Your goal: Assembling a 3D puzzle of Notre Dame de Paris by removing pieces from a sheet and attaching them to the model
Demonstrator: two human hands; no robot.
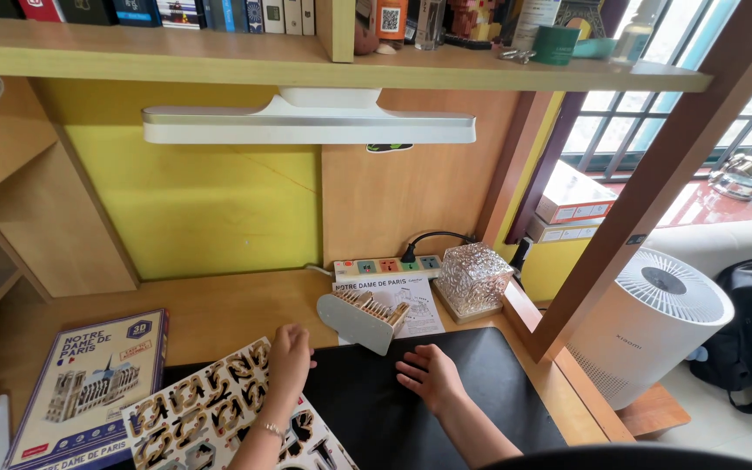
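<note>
Left hand (291, 355): loosely curled, holding nothing, resting on the punch-out puzzle sheet (219, 416) at 7 o'clock on the worktop (219, 313). Right hand (431, 376): open, flat on the black mat (446, 392). Part-built card model (363, 317) at 12 o'clock of both hands, near. Puzzle box (89, 383) at 9 o'clock.

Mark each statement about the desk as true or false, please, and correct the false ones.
1. The left hand rests on the puzzle sheet. True.
2. The right hand holds the puzzle box. False: it lies flat and open on the black mat, holding nothing.
3. The half-built model piece stands behind the two hands. True.
4. The crystal lamp sits at the left end of the desk. False: it is at the right, beside the power strip.
</note>
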